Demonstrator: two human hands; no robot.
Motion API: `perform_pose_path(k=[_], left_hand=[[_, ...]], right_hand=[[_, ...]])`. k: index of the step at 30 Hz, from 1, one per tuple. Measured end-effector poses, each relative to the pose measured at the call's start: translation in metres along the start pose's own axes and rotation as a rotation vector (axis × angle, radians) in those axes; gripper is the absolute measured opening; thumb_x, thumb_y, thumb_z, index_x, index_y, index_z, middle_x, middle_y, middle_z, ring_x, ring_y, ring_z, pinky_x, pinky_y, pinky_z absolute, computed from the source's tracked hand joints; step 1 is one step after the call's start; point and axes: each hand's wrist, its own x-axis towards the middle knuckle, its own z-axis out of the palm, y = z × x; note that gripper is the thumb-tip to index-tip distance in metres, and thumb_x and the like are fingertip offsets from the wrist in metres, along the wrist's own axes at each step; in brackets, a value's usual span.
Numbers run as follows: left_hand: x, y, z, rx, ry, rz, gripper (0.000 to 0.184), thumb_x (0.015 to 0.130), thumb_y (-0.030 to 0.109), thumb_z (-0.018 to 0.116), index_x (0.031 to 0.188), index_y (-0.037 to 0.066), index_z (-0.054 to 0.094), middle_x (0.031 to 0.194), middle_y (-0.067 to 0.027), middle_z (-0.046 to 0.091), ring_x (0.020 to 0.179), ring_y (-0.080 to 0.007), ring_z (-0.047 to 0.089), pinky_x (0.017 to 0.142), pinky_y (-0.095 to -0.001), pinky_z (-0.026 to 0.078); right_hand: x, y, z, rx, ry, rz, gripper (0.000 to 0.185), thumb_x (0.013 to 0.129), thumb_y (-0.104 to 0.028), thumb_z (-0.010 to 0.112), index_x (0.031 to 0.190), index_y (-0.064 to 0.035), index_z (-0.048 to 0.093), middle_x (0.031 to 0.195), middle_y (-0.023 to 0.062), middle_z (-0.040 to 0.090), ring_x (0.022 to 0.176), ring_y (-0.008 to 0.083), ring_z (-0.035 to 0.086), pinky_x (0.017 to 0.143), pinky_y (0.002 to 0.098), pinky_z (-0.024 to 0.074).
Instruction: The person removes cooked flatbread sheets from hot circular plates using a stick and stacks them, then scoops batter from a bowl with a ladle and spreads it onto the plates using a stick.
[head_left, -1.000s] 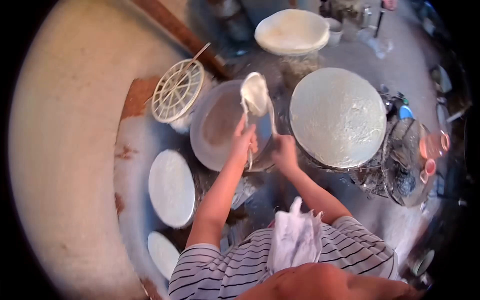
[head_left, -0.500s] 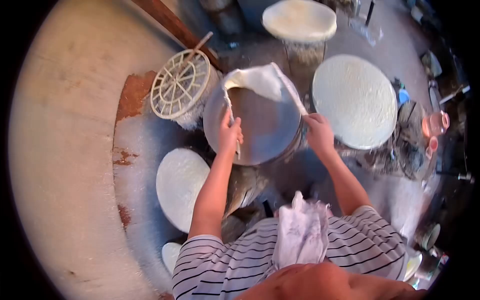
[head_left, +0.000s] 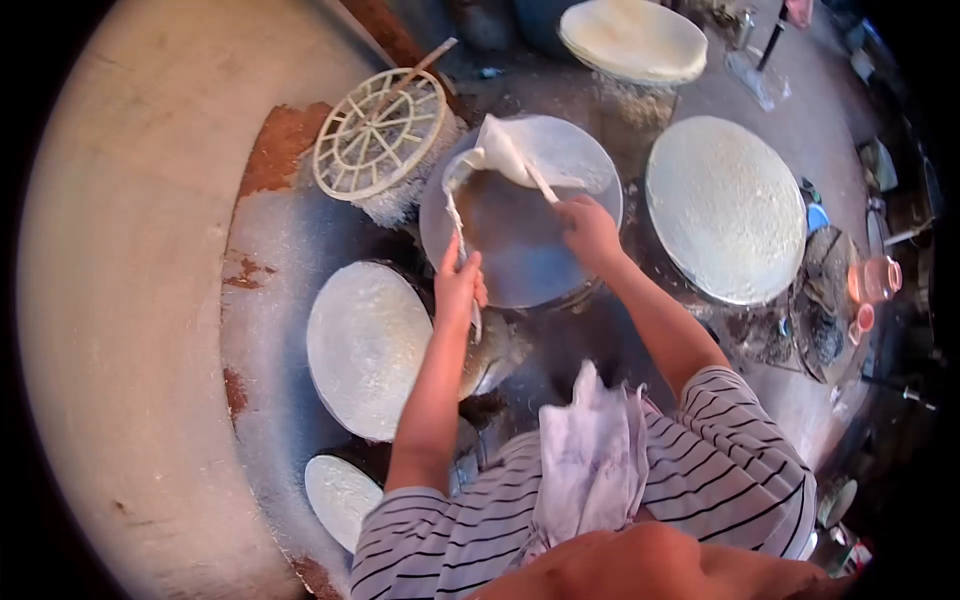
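Observation:
In front of me is a large round griddle (head_left: 525,265), its near part bare and grey. My left hand (head_left: 458,290) is closed around a thin, white-smeared stick (head_left: 453,212) at the griddle's left side. A second stick (head_left: 541,184) is gripped in my right hand (head_left: 590,236) above the right half. Its far end meets a thick lump of white batter or dough (head_left: 500,150), which stretches left to the tip of the left stick. Behind the lump, a thin white layer (head_left: 570,150) covers the griddle's far right part.
White-coated round plates stand at right (head_left: 725,210), left (head_left: 368,350) and lower left (head_left: 342,497). A pale stack (head_left: 635,40) sits at the back. A spoked round rack (head_left: 380,135) with a stick leans back left. A pinkish jar (head_left: 875,279) stands far right.
My right hand has moved left and inward with its stick, bunching the white mass toward the left stick. A thin white layer now shows on the griddle's far right. The view has shifted slightly.

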Motion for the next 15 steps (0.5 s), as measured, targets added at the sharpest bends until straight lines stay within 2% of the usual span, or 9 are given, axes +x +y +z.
perform_pose_path(k=[3, 5, 8, 10, 12, 14, 15], left_hand=[[-0.011, -0.002, 0.002, -0.133, 0.041, -0.056, 0.060, 0.092, 0.009, 0.054, 0.145, 0.020, 0.028, 0.058, 0.0007, 0.040, 0.041, -0.0085, 0.037, 0.036, -0.0257, 0.032], [-0.019, -0.004, 0.003, -0.222, 0.066, -0.075, 0.060, 0.092, 0.010, 0.054, 0.145, 0.021, 0.029, 0.059, 0.0006, 0.041, 0.041, -0.0086, 0.037, 0.037, -0.0260, 0.032], [-0.025, -0.004, 0.011, -0.239, 0.106, -0.050, 0.060, 0.092, 0.011, 0.055, 0.145, 0.022, 0.030, 0.059, 0.0005, 0.041, 0.042, -0.0088, 0.037, 0.037, -0.0262, 0.032], [-0.019, -0.004, 0.031, -0.236, 0.188, -0.051, 0.060, 0.091, 0.011, 0.056, 0.144, 0.022, 0.030, 0.059, 0.0004, 0.041, 0.041, -0.0091, 0.037, 0.037, -0.0263, 0.033], [-0.007, -0.002, 0.067, -0.246, 0.215, 0.001, 0.062, 0.090, 0.011, 0.058, 0.145, 0.021, 0.030, 0.058, 0.0001, 0.042, 0.041, -0.0094, 0.038, 0.037, -0.0261, 0.034], [0.001, -0.004, 0.107, -0.211, 0.227, -0.002, 0.062, 0.090, 0.011, 0.058, 0.145, 0.020, 0.030, 0.057, 0.0000, 0.041, 0.040, -0.0095, 0.038, 0.037, -0.0259, 0.034], [0.010, -0.006, 0.123, -0.229, 0.204, 0.029, 0.062, 0.090, 0.011, 0.059, 0.144, 0.019, 0.030, 0.057, 0.0001, 0.041, 0.040, -0.0096, 0.038, 0.036, -0.0261, 0.034]], right_hand=[[0.001, 0.014, -0.028, -0.151, 0.031, -0.122, 0.032, 0.068, 0.002, 0.056, 0.097, -0.0058, 0.068, 0.102, 0.0100, 0.064, 0.097, 0.0309, 0.059, 0.083, 0.0373, 0.0479], [-0.001, 0.056, -0.050, -0.250, 0.160, -0.136, 0.030, 0.072, 0.001, 0.055, 0.096, -0.0080, 0.070, 0.100, 0.0077, 0.065, 0.093, 0.0307, 0.059, 0.081, 0.0387, 0.0487], [0.012, 0.056, -0.041, -0.255, 0.072, -0.213, 0.031, 0.072, 0.000, 0.055, 0.098, -0.0088, 0.069, 0.100, 0.0081, 0.064, 0.091, 0.0309, 0.059, 0.080, 0.0394, 0.0489], [0.033, 0.041, -0.009, -0.172, 0.017, -0.196, 0.034, 0.072, -0.001, 0.052, 0.101, -0.0103, 0.068, 0.104, 0.0059, 0.063, 0.089, 0.0313, 0.059, 0.079, 0.0396, 0.0489], [0.064, 0.028, 0.003, -0.218, -0.046, -0.290, 0.033, 0.072, -0.001, 0.052, 0.099, -0.0097, 0.068, 0.106, 0.0057, 0.062, 0.091, 0.0312, 0.059, 0.080, 0.0392, 0.0486], [0.075, 0.034, -0.022, -0.161, -0.044, -0.193, 0.030, 0.072, -0.002, 0.054, 0.098, -0.0083, 0.068, 0.104, 0.0075, 0.063, 0.095, 0.0311, 0.057, 0.081, 0.0392, 0.0479], [0.071, 0.055, -0.033, -0.254, -0.014, -0.175, 0.027, 0.073, -0.004, 0.056, 0.097, -0.0070, 0.068, 0.100, 0.0098, 0.063, 0.095, 0.0315, 0.057, 0.081, 0.0399, 0.0477]])
